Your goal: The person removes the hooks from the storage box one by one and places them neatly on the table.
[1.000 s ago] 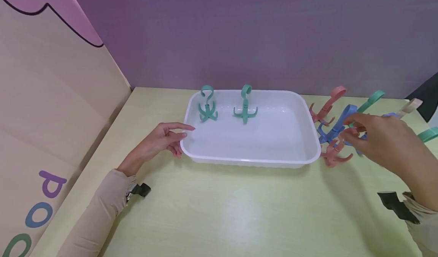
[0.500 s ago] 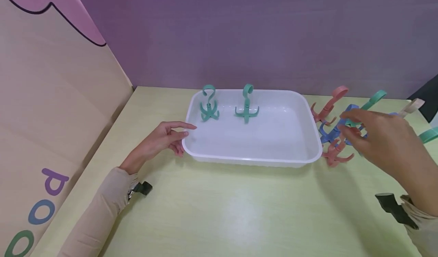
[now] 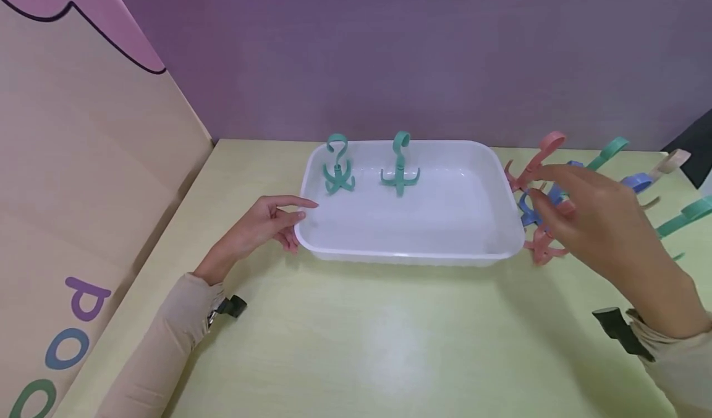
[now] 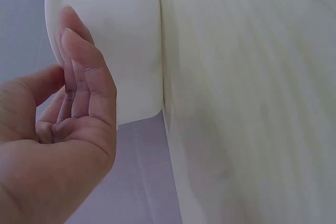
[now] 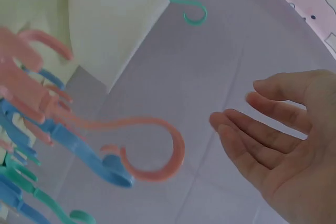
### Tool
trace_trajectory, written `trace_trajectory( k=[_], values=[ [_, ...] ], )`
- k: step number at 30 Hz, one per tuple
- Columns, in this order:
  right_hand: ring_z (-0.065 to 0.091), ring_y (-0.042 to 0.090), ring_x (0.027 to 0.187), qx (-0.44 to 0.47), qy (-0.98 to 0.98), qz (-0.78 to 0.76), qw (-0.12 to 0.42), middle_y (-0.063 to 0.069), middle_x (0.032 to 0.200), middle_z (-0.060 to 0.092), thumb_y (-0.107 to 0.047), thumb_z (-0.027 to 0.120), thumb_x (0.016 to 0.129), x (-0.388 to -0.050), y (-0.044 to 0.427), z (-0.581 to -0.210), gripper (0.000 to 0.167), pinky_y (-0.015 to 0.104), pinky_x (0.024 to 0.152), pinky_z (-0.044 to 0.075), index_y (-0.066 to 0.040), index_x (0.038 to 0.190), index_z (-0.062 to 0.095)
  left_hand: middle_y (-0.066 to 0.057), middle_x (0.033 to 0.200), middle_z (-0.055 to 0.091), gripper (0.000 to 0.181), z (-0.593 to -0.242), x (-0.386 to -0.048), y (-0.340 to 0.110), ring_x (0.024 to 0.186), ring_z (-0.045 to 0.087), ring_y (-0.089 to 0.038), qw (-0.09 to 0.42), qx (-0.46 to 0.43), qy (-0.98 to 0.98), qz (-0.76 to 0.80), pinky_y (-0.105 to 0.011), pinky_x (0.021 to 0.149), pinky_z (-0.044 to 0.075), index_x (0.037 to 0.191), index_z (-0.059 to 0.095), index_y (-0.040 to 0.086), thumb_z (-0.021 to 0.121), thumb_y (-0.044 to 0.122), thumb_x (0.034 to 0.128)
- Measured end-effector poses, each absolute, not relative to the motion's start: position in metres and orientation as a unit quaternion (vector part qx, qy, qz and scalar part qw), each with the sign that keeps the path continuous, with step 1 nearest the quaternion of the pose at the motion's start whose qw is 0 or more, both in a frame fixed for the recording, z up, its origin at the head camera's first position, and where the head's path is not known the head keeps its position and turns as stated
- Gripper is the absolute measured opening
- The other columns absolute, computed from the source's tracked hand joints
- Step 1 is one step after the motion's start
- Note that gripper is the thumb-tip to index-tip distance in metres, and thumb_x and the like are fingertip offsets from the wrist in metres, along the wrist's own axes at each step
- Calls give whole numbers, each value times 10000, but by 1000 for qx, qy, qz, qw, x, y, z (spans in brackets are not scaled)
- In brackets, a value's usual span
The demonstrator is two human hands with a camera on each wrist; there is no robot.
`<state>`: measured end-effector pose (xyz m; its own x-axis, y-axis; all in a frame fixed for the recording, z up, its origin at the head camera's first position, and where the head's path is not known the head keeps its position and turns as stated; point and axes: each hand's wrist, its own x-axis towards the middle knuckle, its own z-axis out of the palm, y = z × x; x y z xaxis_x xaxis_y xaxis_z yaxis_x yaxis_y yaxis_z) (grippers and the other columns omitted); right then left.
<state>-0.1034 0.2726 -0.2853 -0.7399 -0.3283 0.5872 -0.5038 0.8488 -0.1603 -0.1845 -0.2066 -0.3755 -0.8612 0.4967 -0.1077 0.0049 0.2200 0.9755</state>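
Note:
A white tray (image 3: 411, 232) holds two green octopus-shaped hooks, one at the back left (image 3: 338, 178) and one near the back middle (image 3: 400, 179). My left hand (image 3: 253, 232) pinches the tray's left rim, index finger over the edge; the left wrist view shows this hand (image 4: 79, 108) against the tray (image 4: 128, 40). Beyond the tray's right side, my right hand (image 3: 606, 226) hovers over a cluster of hooks, fingertips near the back pink hook (image 3: 539, 158). In the right wrist view, that hand (image 5: 283, 135) has parted fingers and holds nothing, beside a pink hook's curl (image 5: 178, 148).
Around the right hand are a blue hook (image 3: 531, 211), a front pink hook (image 3: 542, 246), green hooks (image 3: 609, 152) and a beige hook (image 3: 670, 161). A purple wall (image 3: 411, 53) stands behind the table (image 3: 378, 331), with a printed beige panel (image 3: 83, 158) at the left.
My right hand has moved left and slightly back, from over the blue hook toward the back pink hook. The left hand stays at the tray's rim.

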Motion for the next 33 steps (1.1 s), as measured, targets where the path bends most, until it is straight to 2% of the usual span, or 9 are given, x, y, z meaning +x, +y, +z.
trace_trajectory(
  k=[2, 6, 10, 12, 15, 17, 24, 28, 33],
  values=[
    [656, 297, 635, 241, -912, 161, 290, 179, 991, 753, 15, 825, 771, -105, 269, -289, 336, 95, 509, 404, -33, 1094, 746, -93, 638, 690, 385, -375, -184, -206, 546, 680, -184, 200, 168, 755, 601, -308, 567, 600, 1421, 576, -51, 588, 39, 1047],
    [687, 297, 750, 261, -902, 185, 292, 185, 1056, 761, 50, 829, 757, -106, 261, -298, 360, 39, 652, 420, -30, 1095, 736, -66, 608, 655, 378, -375, -183, -206, 512, 605, -147, 192, 170, 762, 594, -284, 536, 563, 1411, 586, -48, 594, 47, 1045],
    [685, 257, 787, 285, -895, 204, 276, 164, 1074, 764, 63, 820, 770, -106, 248, -306, 361, 58, 673, 433, -36, 1103, 721, -70, 608, 655, 377, -374, -183, -206, 506, 598, -149, 189, 170, 768, 587, -290, 535, 561, 1412, 593, -36, 598, 59, 1047],
    [653, 214, 740, 298, -891, 207, 272, 137, 1074, 762, 61, 815, 779, -107, 241, -309, 359, 122, 627, 440, -36, 1110, 715, -76, 612, 660, 378, -374, -183, -207, 504, 602, -153, 189, 175, 770, 584, -296, 537, 566, 1414, 591, -38, 596, 60, 1049],
    [665, 216, 778, 304, -890, 204, 270, 103, 1089, 749, 51, 804, 800, -107, 232, -310, 355, 189, 667, 456, -44, 1128, 708, -79, 616, 662, 381, -374, -185, -207, 499, 601, -155, 187, 187, 771, 579, -304, 540, 571, 1415, 583, -52, 592, 59, 1051],
    [679, 234, 809, 305, -890, 201, 273, 102, 1087, 745, 44, 806, 802, -109, 228, -309, 356, 219, 701, 469, -39, 1133, 706, -81, 618, 662, 379, -374, -187, -207, 496, 602, -158, 186, 195, 772, 576, -307, 539, 575, 1414, 585, -49, 592, 59, 1051],
    [698, 341, 981, 285, -903, 202, 251, 162, 1140, 743, 21, 793, 863, -121, 213, -295, 331, 493, 728, 580, -18, 1180, 705, -100, 623, 658, 379, -371, -190, -208, 497, 601, -168, 185, 205, 779, 563, -318, 546, 582, 1416, 587, -50, 587, 32, 1046],
    [674, 357, 1061, 273, -913, 202, 224, 173, 1200, 720, -22, 752, 923, -131, 202, -284, 326, 526, 788, 585, -21, 1240, 678, -99, 626, 660, 384, -371, -192, -212, 506, 605, -167, 191, 199, 777, 566, -317, 555, 586, 1426, 585, -37, 579, 14, 1045],
    [665, 372, 1073, 280, -919, 194, 200, 177, 1250, 697, -59, 700, 972, -146, 185, -271, 357, 555, 890, 579, -26, 1321, 632, -96, 634, 674, 392, -372, -194, -212, 512, 623, -165, 197, 190, 774, 572, -326, 566, 600, 1432, 577, -41, 586, 23, 1045]
  ],
)
